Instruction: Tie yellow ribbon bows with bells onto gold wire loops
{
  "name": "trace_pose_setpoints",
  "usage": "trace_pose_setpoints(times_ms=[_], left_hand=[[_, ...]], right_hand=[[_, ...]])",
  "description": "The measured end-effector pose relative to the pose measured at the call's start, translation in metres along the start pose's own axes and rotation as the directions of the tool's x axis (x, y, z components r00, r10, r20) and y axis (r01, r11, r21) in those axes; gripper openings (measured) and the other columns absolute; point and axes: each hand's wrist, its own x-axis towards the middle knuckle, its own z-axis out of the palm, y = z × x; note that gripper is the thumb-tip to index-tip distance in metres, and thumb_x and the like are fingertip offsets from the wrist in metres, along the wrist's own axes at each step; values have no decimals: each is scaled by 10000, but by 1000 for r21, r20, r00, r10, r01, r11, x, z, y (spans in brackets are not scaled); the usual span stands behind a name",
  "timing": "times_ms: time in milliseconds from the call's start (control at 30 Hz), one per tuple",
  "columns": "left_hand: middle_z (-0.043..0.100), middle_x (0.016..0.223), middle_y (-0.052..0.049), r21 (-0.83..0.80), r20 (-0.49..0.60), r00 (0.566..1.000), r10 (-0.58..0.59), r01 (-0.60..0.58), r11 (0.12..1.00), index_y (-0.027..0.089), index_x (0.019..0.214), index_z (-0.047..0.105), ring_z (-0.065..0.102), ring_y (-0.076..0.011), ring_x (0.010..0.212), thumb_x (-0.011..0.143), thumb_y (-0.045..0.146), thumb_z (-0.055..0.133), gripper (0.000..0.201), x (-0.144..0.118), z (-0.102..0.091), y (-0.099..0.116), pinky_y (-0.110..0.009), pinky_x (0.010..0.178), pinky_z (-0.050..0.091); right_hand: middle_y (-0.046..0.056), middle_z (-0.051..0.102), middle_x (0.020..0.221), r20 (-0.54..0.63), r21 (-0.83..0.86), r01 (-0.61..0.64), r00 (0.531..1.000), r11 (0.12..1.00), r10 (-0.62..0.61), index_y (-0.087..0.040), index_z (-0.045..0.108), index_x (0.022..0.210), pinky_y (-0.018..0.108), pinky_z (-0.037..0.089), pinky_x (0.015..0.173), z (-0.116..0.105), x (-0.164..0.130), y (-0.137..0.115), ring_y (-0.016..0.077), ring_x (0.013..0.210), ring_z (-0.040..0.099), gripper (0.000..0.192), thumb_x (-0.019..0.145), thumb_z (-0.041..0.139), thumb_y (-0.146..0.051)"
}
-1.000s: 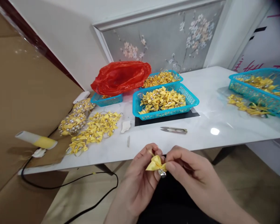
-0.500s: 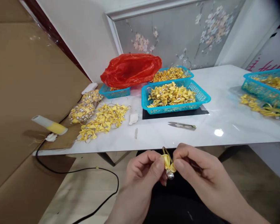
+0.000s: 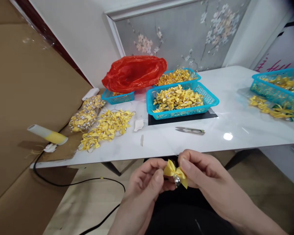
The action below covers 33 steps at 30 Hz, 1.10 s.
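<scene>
Both hands pinch one small yellow ribbon bow (image 3: 175, 172) with a silver bell at its middle, held in front of the white table's near edge (image 3: 161, 148). My left hand (image 3: 147, 182) grips the bow's left side with thumb and fingers. My right hand (image 3: 205, 178) holds its right side. The bow now lies flat, both wings spread.
A blue basket (image 3: 183, 102) of yellow bows stands on the table with another basket behind it, a red plastic bag (image 3: 134, 72) to the left, loose bows (image 3: 107, 125), thread snips (image 3: 190, 131), a third basket (image 3: 276, 88) at right, a yellow-white tool (image 3: 47, 135) with a black cord.
The bow has been turned in my fingers from edge-on to flat, its wings now spread. The view has shifted slightly; both hands stay in front of the table edge.
</scene>
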Motion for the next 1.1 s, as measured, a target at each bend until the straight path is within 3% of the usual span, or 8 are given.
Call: trace_pose_setpoints(times_ms=[267,367,433,567,700,800,933,1100], left_hand=[[654,764,33,92,-54,991,126,-121,988,306,974,709,552,-108,684,810,239,787,194,-4,3,-1,-183,644,460],[661,736,8,225,22,976,217,-217,950,274,834,777,580,-135,690,831,261,762,20,-2,-2,-3,-224,661,474],[683,733,-7,272,76,969,234,-246,930,265,775,800,602,-151,703,850,253,739,97,0,-4,-3,-248,682,483],[733,741,-5,414,-20,948,319,-282,865,287,805,829,639,-159,695,829,174,746,142,1,1,1,-238,661,507],[787,809,-14,593,-84,883,461,-327,736,320,835,844,687,-198,729,775,113,766,228,-4,14,6,-257,658,536],[790,781,-19,629,-102,828,552,-376,681,317,807,845,690,-222,719,769,93,753,245,-7,22,5,-286,657,539],[792,743,-18,623,-154,768,621,-412,665,302,775,843,679,-215,667,740,46,758,272,-9,27,-1,-289,662,526],[795,754,-25,590,-210,780,590,-380,712,287,786,842,690,-218,686,715,70,792,233,-8,23,-2,-278,646,530]], right_hand=[[-41,521,619,38,-310,165,986,936,-162,-191,514,712,192,350,491,4,1,-15,88,550,441,298,990,509,-300],[-41,538,607,39,-361,180,983,915,-178,-192,518,706,186,362,480,1,4,-13,84,535,459,298,989,507,-286],[-41,538,605,10,-410,187,980,893,-201,-197,529,723,186,378,477,0,3,-11,88,532,476,285,991,498,-289],[-36,552,663,-92,-616,279,903,737,-419,-220,584,869,212,401,471,-3,-6,-7,105,527,497,113,965,532,-250],[-42,553,652,39,-710,385,858,590,-513,-231,615,920,211,393,429,-5,-15,-5,101,480,490,26,906,622,-211],[-15,587,666,15,-666,359,883,654,-470,-219,643,906,216,409,430,-3,-16,-4,117,502,516,53,920,598,-244],[1,572,635,-64,-488,164,973,858,-222,-206,689,878,225,405,467,3,-15,-6,145,580,528,240,961,527,-362],[-7,544,657,-23,-340,22,999,940,-32,-193,719,913,209,394,484,4,-13,-8,115,555,432,315,968,512,-423]])
